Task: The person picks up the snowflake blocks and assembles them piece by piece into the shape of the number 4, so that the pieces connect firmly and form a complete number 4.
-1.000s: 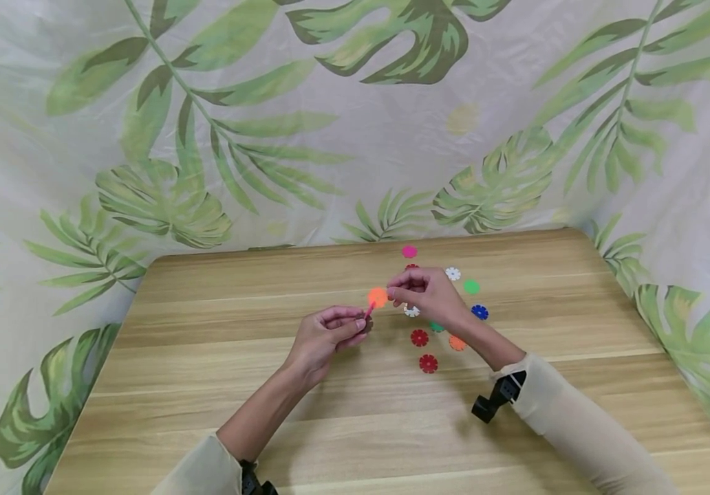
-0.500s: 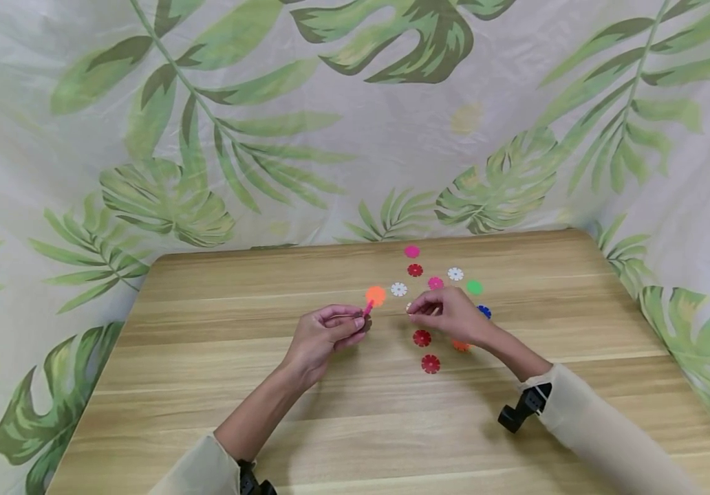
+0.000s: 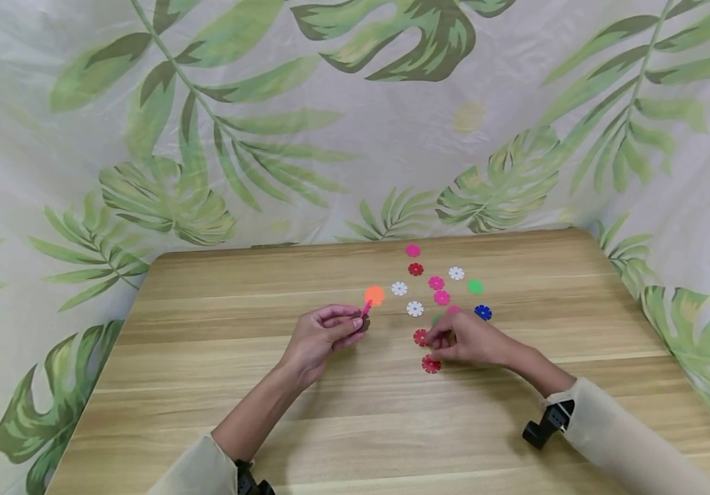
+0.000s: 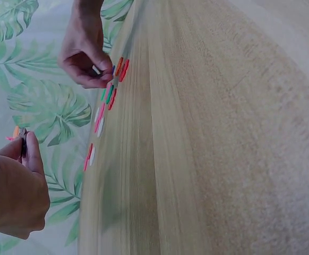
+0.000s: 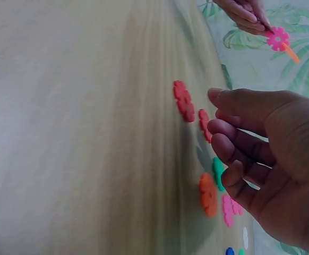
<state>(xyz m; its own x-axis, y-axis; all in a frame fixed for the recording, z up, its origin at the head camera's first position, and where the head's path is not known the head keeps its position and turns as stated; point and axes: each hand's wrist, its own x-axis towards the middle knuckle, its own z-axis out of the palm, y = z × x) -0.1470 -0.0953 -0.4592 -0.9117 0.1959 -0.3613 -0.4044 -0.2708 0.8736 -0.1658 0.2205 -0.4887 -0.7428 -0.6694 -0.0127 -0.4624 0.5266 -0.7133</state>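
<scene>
My left hand [image 3: 324, 342] pinches a brown notched plastic disc [image 3: 364, 322] between thumb and fingers. Joined to it are a pink disc [image 5: 277, 39], seen edge-on in the head view, and an orange disc [image 3: 375, 295] at the outer end. Over the loose discs is my right hand [image 3: 475, 338], fingers loosely bent. A gap shows between its thumb and fingertips in the right wrist view, with nothing held. Nearest its fingertips lie two red discs, one nearer the front [image 3: 431, 364] and one behind it [image 3: 421, 337]. The hand partly covers a green disc [image 3: 436, 320].
Further loose discs lie on the wooden table [image 3: 219, 385]: white [image 3: 415, 309], pink [image 3: 436, 282], light green [image 3: 475, 287] and blue [image 3: 483, 312]. An orange disc [image 5: 208, 195] shows below the right hand in the right wrist view. A leaf-patterned sheet [image 3: 355, 137] hangs behind.
My right hand has left the joined discs and moved right and toward the front, to the red discs. The left hand stays almost still, holding the joined discs.
</scene>
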